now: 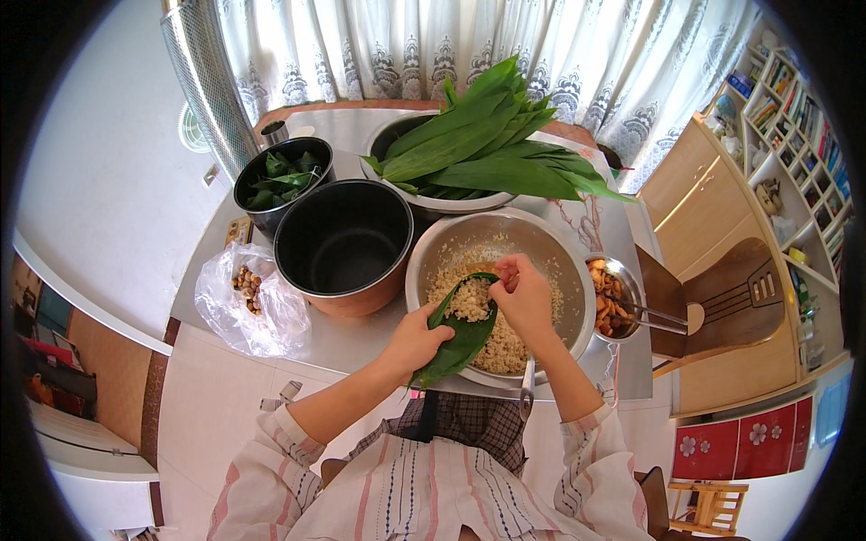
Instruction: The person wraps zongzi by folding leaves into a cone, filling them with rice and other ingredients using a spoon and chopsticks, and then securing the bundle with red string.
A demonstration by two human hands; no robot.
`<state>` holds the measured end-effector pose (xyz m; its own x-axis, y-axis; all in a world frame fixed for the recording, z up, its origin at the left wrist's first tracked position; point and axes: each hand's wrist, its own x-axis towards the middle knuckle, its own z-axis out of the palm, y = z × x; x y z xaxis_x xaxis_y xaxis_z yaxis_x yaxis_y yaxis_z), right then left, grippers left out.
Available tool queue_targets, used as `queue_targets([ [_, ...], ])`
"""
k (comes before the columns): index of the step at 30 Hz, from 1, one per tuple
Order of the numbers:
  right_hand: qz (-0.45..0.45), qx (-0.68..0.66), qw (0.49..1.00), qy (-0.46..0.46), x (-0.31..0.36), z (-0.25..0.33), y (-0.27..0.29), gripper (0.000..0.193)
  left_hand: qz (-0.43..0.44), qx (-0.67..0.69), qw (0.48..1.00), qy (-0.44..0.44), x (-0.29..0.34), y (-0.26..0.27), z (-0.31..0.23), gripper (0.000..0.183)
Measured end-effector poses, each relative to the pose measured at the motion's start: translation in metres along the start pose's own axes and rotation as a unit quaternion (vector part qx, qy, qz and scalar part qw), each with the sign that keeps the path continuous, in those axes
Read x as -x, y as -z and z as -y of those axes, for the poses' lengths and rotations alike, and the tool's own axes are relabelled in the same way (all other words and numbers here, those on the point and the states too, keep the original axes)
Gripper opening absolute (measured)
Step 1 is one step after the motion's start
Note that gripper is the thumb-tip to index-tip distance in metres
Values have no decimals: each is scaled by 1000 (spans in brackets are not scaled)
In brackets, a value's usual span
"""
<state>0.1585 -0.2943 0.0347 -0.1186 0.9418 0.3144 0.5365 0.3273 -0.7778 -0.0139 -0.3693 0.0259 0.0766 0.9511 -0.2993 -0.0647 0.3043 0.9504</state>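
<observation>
My left hand (419, 340) is closed round a green leaf (466, 345) folded into a cone and filled with rice (471, 300). At the cone's far right rim, the fingers of my right hand (523, 294) pinch the leaf edge. Both hands are above a wide metal bowl (577, 270) of pale rice grains (505, 350). A spoon handle (527, 389) sticks out over the bowl's near rim. Right of it stands a small metal bowl (622, 329) of brown chunks, with metal utensil handles (663, 316) reaching out to the right.
A deep black-lined pot (343, 290) stands left of the rice bowl. Behind it, a dark pot (271, 216) holds leaf-wrapped parcels (287, 176). Long green leaves (478, 135) overhang a basin (433, 204). A plastic bag (284, 326) of nuts lies front left. A wooden chair (722, 298) stands right.
</observation>
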Motion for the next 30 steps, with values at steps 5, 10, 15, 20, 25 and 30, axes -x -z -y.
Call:
queue_targets([
  [5, 8, -14, 1000, 12, -2, -7, 4, 23, -7, -13, 1000, 15, 2, -2, -3, 36],
  [10, 42, -102, 993, -47, -6, -13, 8, 24, -9, -13, 1000, 14, 3, -2, -3, 36],
  [15, 74, -101, 992, -21, -7, -13, 12, 23, -16, -10, 1000, 16, 3, -1, 0, 36],
  [20, 96, -123, 988, -21, -8, -13, 17, 22, -12, -27, 1000, 6, 3, 1, 1, 35],
  [25, 118, -170, 976, -61, -10, -14, 19, 22, -9, -38, 999, 0, 2, 3, 2, 35],
  [30, 121, -162, 978, -48, -9, -13, 22, 21, -6, -35, 999, -4, 1, 5, 4, 35],
])
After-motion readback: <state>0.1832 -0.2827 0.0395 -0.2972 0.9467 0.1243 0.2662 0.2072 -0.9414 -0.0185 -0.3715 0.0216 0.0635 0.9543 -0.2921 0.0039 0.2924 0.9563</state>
